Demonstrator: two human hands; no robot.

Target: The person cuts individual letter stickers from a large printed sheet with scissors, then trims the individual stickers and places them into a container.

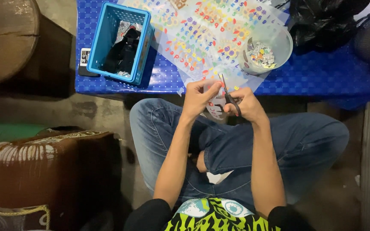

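the person sits cross-legged at the near edge of a low blue desk (322,72). right hand (247,105): grip clenched around the handles of black scissors (230,97), blades pointing up and away toward the desk edge. left hand (198,97): fingers pinched on the lower edge of a clear sticker sheet (213,92) printed with small coloured shapes. the sheet lies between the two hands, just left of the blades, its upper part running onto the desk over further sheets (202,34). a clear tub (265,49) of cut pieces stands just beyond the right hand. a blue basket (120,40) holding dark items sits well apart to the left.
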